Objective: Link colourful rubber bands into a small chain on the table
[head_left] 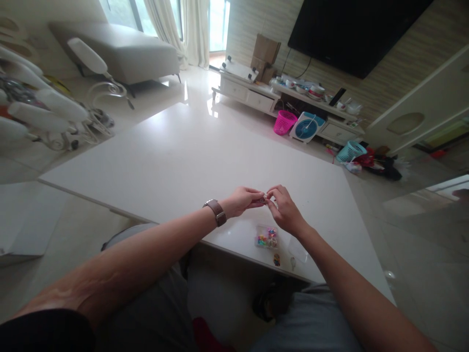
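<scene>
My left hand, with a brown-strapped watch on its wrist, pinches a small silvery ring-like piece above the white table. The fingertips of my right hand close on the same piece from the other side. Its finer shape is too small to make out. Below the hands sits a clear divided box holding small bright-coloured pieces and silvery rings. Close to the table's front edge lie a small yellow and dark figure charm and what looks like a key. A transparent lid rests beside my right forearm.
The white table reaches far ahead and left. White chairs stand at the left. Beyond the table are a TV cabinet, a pink basket, a box fan and a turquoise basket.
</scene>
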{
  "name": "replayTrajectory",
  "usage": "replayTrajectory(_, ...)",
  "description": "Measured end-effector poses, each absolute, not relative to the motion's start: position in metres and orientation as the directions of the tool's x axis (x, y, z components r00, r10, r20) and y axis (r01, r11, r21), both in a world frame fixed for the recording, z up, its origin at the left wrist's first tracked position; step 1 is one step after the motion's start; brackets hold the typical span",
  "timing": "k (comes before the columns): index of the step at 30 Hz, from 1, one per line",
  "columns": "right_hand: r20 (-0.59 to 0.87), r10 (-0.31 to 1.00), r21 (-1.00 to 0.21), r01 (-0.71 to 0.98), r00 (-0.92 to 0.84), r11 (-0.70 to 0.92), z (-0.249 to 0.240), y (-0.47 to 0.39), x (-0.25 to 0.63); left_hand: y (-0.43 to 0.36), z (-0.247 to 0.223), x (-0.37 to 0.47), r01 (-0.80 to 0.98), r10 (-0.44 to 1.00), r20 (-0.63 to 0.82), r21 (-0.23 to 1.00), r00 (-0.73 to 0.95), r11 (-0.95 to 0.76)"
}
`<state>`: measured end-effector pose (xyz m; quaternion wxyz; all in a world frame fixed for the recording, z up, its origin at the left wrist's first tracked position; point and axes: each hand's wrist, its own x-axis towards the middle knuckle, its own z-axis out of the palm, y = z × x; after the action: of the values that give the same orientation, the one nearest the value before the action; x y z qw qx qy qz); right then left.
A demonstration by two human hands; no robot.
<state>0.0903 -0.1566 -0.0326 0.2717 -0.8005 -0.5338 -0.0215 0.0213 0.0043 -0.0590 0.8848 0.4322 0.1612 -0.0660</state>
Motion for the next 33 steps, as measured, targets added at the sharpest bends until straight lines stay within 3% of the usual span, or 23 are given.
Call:
replayTrajectory(5, 0.333, 0.845, -0.413, 0.871, 0.418, -0.267, -0.033, -0.154, 0.088, 0.005, -0.055, 0.022, 0.26, 0.013, -0.344, 0.733, 0.939, 0.628)
replayTrajectory(10, 0.365, 0.77, -0.527, 0.798, 0.524, -0.293, -0.03, -0.156, 0.09, 0.003, -0.055, 0.022, 0.204, 0.045, -0.3, 0.744, 0.953, 0.637)
replayTrajectory(15, 0.238, 0.625, -0.774, 0.534, 0.743, -0.34, -0.032, -0.159, 0.096, -0.002, -0.052, 0.024, 0.164, 0.134, -0.339, 0.718, 0.931, 0.677)
replayTrajectory(20, 0.035, 0.579, -0.923, 0.249, 0.814, -0.294, -0.039, -0.159, 0.102, -0.004, -0.049, 0.024, 0.161, 0.173, -0.364, 0.723, 0.915, 0.671)
replayTrajectory(24, -0.042, 0.544, -0.965, 0.108, 0.838, -0.24, -0.04, -0.158, 0.102, -0.003, -0.05, 0.023, 0.154, 0.182, -0.359, 0.731, 0.915, 0.664)
replayTrajectory(33, -0.068, 0.537, -0.983, 0.036, 0.841, -0.181, -0.04, -0.155, 0.098, 0.001, -0.053, 0.019, 0.152, 0.182, -0.343, 0.751, 0.922, 0.643)
